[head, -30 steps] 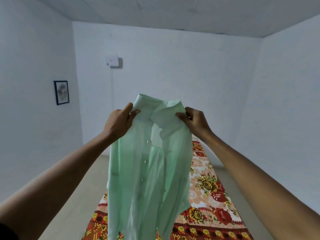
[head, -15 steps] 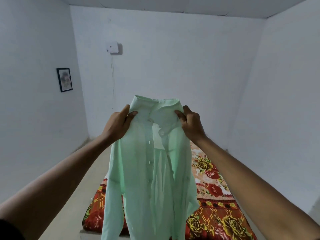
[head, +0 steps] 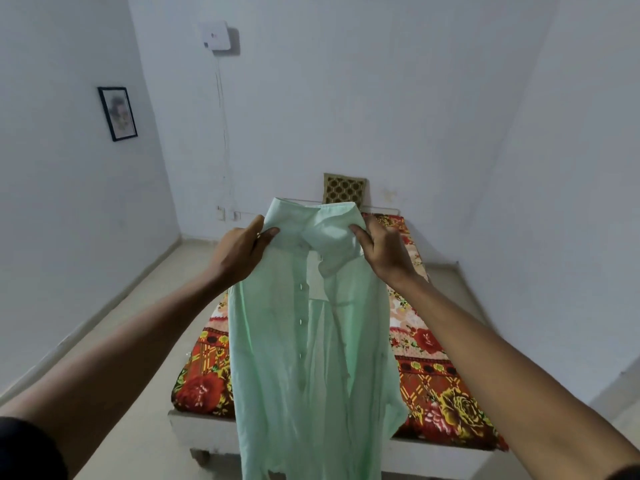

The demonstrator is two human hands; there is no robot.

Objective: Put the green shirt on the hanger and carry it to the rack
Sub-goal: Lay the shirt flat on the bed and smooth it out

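A pale green button-up shirt (head: 304, 341) hangs in front of me, held up by its collar. My left hand (head: 239, 252) pinches the collar's left side and my right hand (head: 384, 251) grips the right side. The shirt's front is open near the top, and its lower part drapes down over the foot of the bed. No hanger or rack is in view.
A low bed (head: 426, 368) with a red floral cover stands behind the shirt, a patterned cushion (head: 344, 188) at its head against the far wall. A framed picture (head: 117, 113) hangs on the left wall. Bare floor (head: 138, 327) runs along the bed's left side.
The view has tilted downward, so the bed and floor show more. Both hands keep their hold on the collar, with the shirt lower over the bed.
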